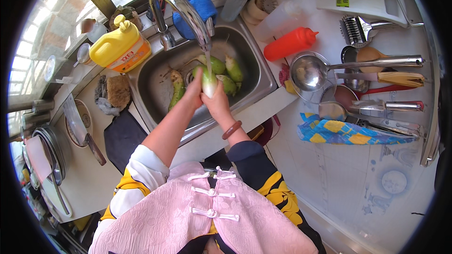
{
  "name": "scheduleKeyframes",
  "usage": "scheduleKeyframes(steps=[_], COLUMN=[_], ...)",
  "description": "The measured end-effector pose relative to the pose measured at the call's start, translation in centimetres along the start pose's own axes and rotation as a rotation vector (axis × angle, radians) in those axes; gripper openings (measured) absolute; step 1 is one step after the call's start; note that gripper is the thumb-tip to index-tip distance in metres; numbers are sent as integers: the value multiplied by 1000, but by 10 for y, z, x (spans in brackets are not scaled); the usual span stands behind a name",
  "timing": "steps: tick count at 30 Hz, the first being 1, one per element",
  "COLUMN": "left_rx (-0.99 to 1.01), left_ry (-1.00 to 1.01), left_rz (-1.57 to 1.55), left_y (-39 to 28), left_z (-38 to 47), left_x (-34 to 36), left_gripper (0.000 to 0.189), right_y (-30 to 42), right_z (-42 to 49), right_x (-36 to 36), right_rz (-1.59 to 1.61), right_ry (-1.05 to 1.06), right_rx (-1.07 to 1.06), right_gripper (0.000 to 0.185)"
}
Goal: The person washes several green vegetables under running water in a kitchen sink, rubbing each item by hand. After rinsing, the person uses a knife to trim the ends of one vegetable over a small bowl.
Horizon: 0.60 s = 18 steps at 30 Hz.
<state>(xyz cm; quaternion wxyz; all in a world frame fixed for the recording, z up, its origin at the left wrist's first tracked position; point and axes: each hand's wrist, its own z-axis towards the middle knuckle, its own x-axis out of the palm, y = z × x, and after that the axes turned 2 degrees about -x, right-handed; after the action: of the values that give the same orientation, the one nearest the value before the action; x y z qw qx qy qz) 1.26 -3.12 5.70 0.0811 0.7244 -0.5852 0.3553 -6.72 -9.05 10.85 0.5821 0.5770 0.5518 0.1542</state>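
Note:
Water runs from the chrome faucet (pixel 187 14) onto a green-and-white radish (pixel 209 86). Both of my hands are around it, my left hand (pixel 194 90) along its left side and my right hand (pixel 216 100) at its lower right. The fingers are partly hidden by the radish. Beneath, several more green radishes lie in the stainless steel sink (pixel 148 63): one long radish (pixel 177 90) at the left, and others, such as a radish (pixel 233 68), grouped at the right. A bracelet (pixel 232 130) circles my right wrist.
A yellow detergent jug (pixel 120 47) stands left of the sink, near a sponge (pixel 118 90) and a cleaver (pixel 79 120) resting over a bowl. Rightward are a red squeeze bottle (pixel 289 44) and hanging utensils, including a ladle (pixel 309 71). A blue cloth (pixel 197 7) sits behind the faucet.

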Motion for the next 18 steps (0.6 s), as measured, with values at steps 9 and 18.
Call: scheduleKeyframes(steps=[9, 18], left_rx=[94, 348], left_ry=[96, 90], left_rz=[332, 1000], left_y=[21, 21], left_z=[-14, -30], left_x=[-29, -83], left_gripper=[57, 44], right_y=[-42, -43], right_z=[10, 23], right_x=[15, 5], right_rz=[243, 913], right_ry=[142, 155], right_rx=[-115, 410], right_gripper=[81, 55])
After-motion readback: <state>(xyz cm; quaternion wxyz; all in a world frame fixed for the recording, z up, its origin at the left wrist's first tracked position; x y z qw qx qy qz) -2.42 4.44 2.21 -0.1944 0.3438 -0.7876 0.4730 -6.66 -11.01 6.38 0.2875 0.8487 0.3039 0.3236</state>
